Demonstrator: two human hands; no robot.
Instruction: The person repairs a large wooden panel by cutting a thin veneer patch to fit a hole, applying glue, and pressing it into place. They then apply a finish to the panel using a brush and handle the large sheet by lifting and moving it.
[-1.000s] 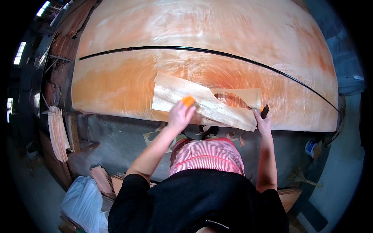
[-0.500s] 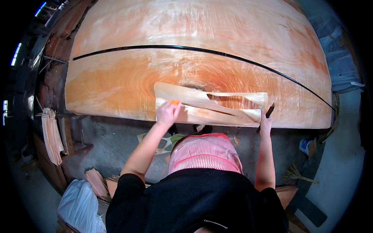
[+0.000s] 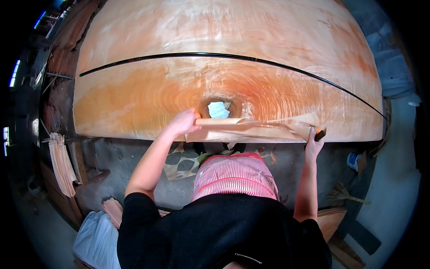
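A loose piece of thin wood veneer is bent up along the near edge of a large veneer sheet. My left hand pinches its left end, with something orange on the fingertips. At its right end my right hand grips the veneer and also holds a dark knife-like tool, whose tip is not visible now. Just beyond the bent piece, the large sheet has a ragged knot hole with a pale bluish-white patch showing in it.
A long thin black strip lies curving across the sheet beyond my hands. Veneer scraps with cut-outs lie on the floor. Veneer strips hang at left, a white bag below them. A straw whisk and white tub are at right.
The loose veneer piece lay flatter and now is folded up toward me, uncovering the knot hole. My left hand moved slightly left, my right hand right, and the tool tilted over.
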